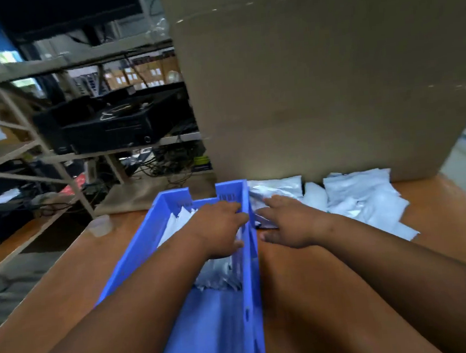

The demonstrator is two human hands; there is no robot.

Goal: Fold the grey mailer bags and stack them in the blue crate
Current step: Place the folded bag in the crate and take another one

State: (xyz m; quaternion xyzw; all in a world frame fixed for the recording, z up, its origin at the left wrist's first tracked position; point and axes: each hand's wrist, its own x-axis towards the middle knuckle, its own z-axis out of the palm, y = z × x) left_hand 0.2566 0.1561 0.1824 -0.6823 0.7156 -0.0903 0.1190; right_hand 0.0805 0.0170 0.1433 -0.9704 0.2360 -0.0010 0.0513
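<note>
At the far left of your orange-brown wooden table (66, 273) stands a small translucent plastic cup (99, 225), well apart from the work. Next comes the long blue plastic crate (137, 248), set lengthwise in front of you, probably so folded bags can stand in a row along it. Your left hand (221, 227) is inside it, fingers curled over the packed row of folded grey mailer bags (220, 272), seemingly pressing them back against the right wall; whether it pinches one I cannot tell. Just across that wall, your right hand (288, 222) lies flat with straight fingers on the near edge of the loose heap of unfolded grey mailer bags (364, 196), likely reaching for the next one. The heap spreads rightward against the tall brown cardboard box (330, 79).
</note>
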